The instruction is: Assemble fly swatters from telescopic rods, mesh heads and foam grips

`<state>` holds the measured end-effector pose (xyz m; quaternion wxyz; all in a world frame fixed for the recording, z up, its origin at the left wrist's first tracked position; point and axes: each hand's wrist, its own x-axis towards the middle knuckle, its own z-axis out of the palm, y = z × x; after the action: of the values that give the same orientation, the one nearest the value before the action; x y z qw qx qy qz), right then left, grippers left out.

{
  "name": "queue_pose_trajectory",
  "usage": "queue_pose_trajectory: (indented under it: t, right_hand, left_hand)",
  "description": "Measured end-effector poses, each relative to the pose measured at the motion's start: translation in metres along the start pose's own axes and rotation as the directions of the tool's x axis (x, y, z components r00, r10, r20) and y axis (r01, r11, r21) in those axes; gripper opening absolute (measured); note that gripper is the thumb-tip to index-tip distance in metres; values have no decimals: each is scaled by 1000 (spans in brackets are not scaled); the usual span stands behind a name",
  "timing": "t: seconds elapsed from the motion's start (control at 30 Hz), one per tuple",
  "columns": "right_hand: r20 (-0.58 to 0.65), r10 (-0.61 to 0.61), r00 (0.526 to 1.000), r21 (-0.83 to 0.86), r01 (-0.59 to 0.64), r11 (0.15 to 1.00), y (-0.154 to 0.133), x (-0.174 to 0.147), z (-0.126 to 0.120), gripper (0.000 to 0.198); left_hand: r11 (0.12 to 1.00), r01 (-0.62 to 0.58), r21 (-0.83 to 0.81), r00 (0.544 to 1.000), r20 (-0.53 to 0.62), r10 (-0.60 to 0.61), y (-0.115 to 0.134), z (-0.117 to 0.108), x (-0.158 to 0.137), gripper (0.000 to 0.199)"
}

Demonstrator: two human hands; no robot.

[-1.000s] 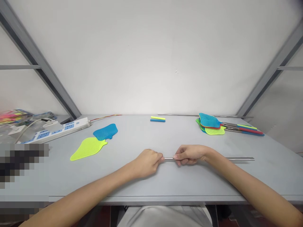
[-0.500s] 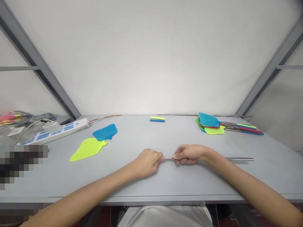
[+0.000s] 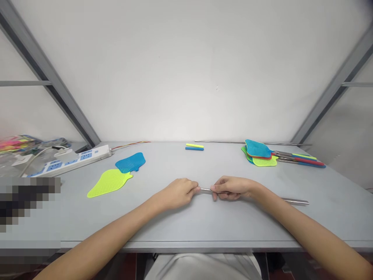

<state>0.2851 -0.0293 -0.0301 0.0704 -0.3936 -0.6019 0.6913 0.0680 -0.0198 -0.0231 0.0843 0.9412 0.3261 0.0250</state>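
My left hand [image 3: 181, 193] is closed round the left end of a thin metal rod [image 3: 205, 189] just above the grey table [image 3: 180, 229]. Thumb and fingers of my right hand [image 3: 231, 187] pinch the same rod a short way to the right. A short bare stretch of metal shows between the hands. Beyond my right forearm the rod comes out again, its far end tilted a little down to the right. Whatever lies inside my left fist is hidden.
At left lie a blue swatter head [image 3: 131, 162] and a yellow-green one [image 3: 109, 184], beside a white power strip [image 3: 96, 156]. Two small sleeves, yellow [image 3: 195, 145] and blue [image 3: 194, 148], sit at the back. Several fly swatters [image 3: 258, 149] are piled right, before another thin rod [image 3: 224, 142].
Both hands have moved slightly away from me with the rod. The rod, nearly level before, now slopes down to the right.
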Motion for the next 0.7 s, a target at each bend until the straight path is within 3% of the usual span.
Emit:
queue_pose_trajectory:
  t: [0.7]
  right_hand:
    - [-274, -32, 961, -120, -2, 993, 1, -11, -26, 45]
  left_hand:
    - [992, -48, -119, 997, -64, 41, -19, -17, -1, 27]
